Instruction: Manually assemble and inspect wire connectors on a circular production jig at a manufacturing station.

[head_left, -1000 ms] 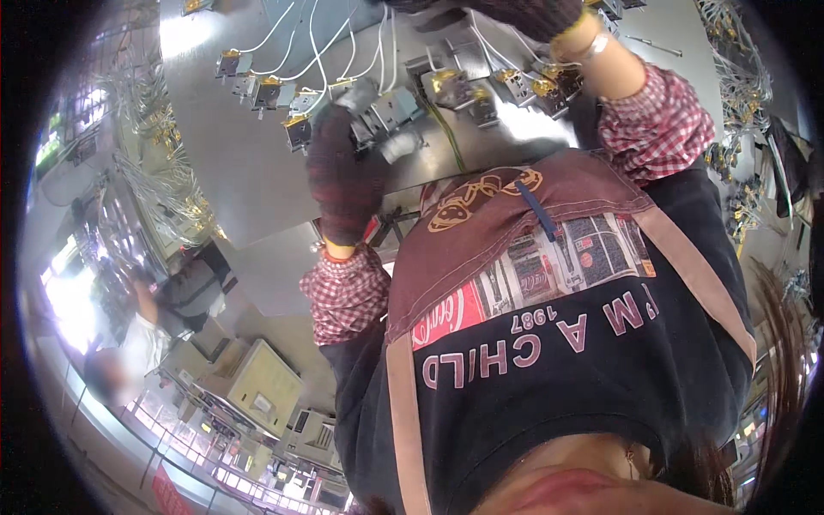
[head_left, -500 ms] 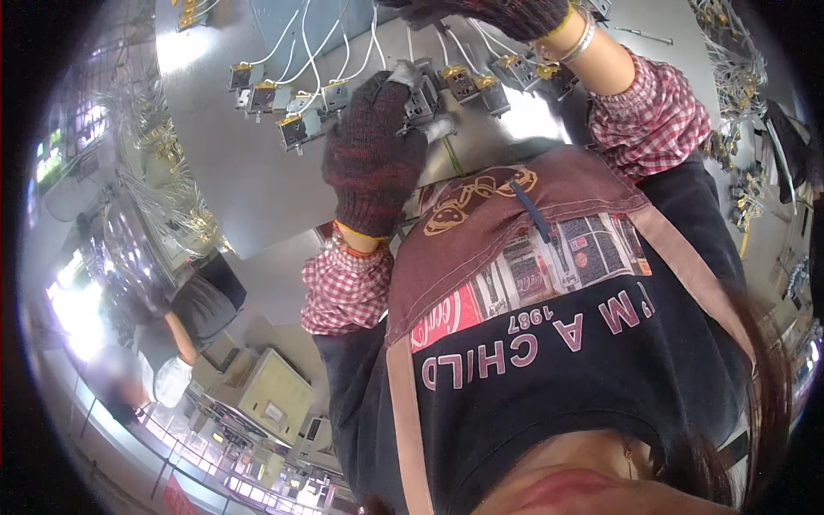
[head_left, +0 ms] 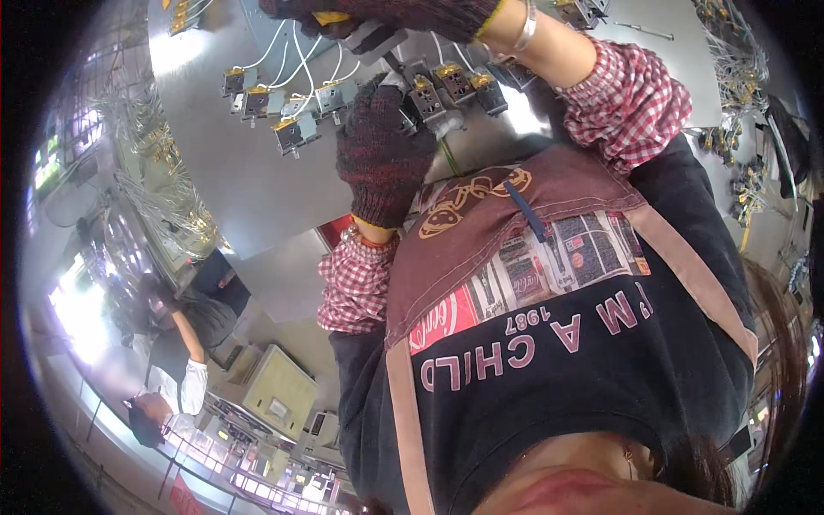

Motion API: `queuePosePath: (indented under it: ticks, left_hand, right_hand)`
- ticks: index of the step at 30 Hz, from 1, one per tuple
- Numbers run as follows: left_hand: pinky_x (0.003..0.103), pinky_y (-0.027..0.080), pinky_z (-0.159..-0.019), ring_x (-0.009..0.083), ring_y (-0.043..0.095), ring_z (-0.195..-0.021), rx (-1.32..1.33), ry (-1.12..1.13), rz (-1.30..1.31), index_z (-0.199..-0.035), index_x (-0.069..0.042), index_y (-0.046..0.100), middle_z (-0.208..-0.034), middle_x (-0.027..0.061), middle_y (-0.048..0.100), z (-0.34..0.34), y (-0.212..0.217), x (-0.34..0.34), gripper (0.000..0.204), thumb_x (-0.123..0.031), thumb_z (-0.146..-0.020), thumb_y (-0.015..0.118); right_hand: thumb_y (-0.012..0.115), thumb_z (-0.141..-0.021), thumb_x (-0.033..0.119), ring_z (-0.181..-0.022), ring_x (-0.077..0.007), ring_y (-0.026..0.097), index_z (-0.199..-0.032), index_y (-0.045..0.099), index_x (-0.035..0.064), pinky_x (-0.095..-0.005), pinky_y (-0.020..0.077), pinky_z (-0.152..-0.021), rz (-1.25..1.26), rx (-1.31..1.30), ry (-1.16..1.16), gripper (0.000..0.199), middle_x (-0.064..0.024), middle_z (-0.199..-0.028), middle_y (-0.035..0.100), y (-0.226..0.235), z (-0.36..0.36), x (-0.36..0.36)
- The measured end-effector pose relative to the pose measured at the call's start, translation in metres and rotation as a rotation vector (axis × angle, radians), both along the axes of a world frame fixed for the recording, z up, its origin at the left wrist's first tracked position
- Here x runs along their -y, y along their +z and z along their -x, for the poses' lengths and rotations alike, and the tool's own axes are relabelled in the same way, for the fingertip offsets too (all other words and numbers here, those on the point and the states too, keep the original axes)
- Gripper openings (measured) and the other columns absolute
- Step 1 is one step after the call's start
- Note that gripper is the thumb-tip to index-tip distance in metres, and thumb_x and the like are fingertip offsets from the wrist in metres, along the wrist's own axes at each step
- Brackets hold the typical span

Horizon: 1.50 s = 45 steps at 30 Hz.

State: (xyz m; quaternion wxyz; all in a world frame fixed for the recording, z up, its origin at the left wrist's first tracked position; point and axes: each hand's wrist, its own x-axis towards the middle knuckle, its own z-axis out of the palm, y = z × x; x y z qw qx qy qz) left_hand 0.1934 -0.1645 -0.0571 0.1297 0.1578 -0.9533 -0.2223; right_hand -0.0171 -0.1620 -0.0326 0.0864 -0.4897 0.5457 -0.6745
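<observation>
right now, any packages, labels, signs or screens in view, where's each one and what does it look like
Printed shirt front: lower middle, on the person's own chest, dark cloth with pale lettering and a red and white picture patch.
Round emblem: top of the brown apron, yellow outline.
Red sign: bottom left, far off, small and blurred.
No packages or screens that can be told.

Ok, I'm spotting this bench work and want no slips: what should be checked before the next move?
1. Gloves on left hand and right hand: ok.
2. Left hand touching the wired component: ok; its grip cannot tell.
3. Right hand closed on the grey and yellow piece: ok.
4. White wires untangled: cannot tell.
5. Other components lying on the grey table: ok.
</observation>
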Motion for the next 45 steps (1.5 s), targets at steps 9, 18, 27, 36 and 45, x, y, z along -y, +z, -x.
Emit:
queuePosePath:
  ticks: [9, 18, 27, 36, 45]
  left_hand:
    - [0.042, 0.055, -0.075, 0.0317, 0.07, -0.086, -0.177, -0.06, 0.133, -0.105, -0.003, 0.069, -0.099, 0.0142, 0.072, -0.004, -0.007, 0.015, 0.063, -0.046, -0.066, 0.093]
    - [0.043, 0.054, -0.082, 0.0326, 0.069, -0.097, 0.02, -0.065, 0.067, -0.12, -0.003, 0.066, -0.109, 0.0143, 0.07, -0.008, 0.0, 0.018, 0.075, -0.051, -0.067, 0.089]
    - [0.042, 0.055, -0.081, 0.0328, 0.069, -0.097, -0.041, -0.059, 0.147, -0.12, -0.004, 0.067, -0.109, 0.0151, 0.07, -0.009, 0.002, 0.013, 0.074, -0.05, -0.066, 0.09]
    - [0.041, 0.055, -0.085, 0.0321, 0.069, -0.099, -0.061, -0.02, 0.039, -0.122, -0.002, 0.065, -0.113, 0.0139, 0.068, -0.012, 0.003, 0.011, 0.077, -0.046, -0.065, 0.092]
    - [0.035, 0.056, -0.089, 0.0224, 0.068, -0.109, 0.052, 0.076, -0.33, -0.133, -0.004, 0.063, -0.124, 0.0135, 0.069, -0.034, 0.035, 0.029, 0.069, -0.029, -0.075, 0.091]
  right_hand:
    - [0.069, -0.093, 0.037, -0.058, -0.0141, 0.066, -0.111, 0.063, 0.0054, -0.0304, 0.058, -0.052, -0.368, 0.272, 0.12, 0.036, -0.004, -0.07, 0.065, 0.036, -0.006, -0.028]
    - [0.068, -0.094, 0.041, -0.063, -0.0155, 0.071, -0.089, 0.068, 0.0041, -0.0332, 0.0606, -0.054, -0.459, 0.372, 0.13, 0.038, -0.007, -0.075, 0.071, 0.032, -0.009, -0.021]
    - [0.068, -0.093, 0.045, -0.061, -0.0158, 0.07, -0.09, 0.068, 0.0031, -0.0318, 0.0603, -0.054, -0.414, 0.398, 0.162, 0.042, -0.0094, -0.075, 0.071, 0.034, -0.016, -0.034]
    - [0.063, -0.099, 0.032, -0.078, -0.0165, 0.071, -0.106, 0.065, 0.0028, -0.0301, 0.0597, -0.067, -0.54, 0.237, 0.21, 0.03, -0.01, -0.093, 0.071, 0.044, -0.009, -0.035]
    - [0.047, -0.106, 0.017, -0.108, -0.0144, 0.061, -0.132, 0.051, 0.0004, -0.0282, 0.0499, -0.096, 0.046, -0.077, 0.265, 0.031, -0.0095, -0.122, 0.061, 0.004, 0.018, -0.038]
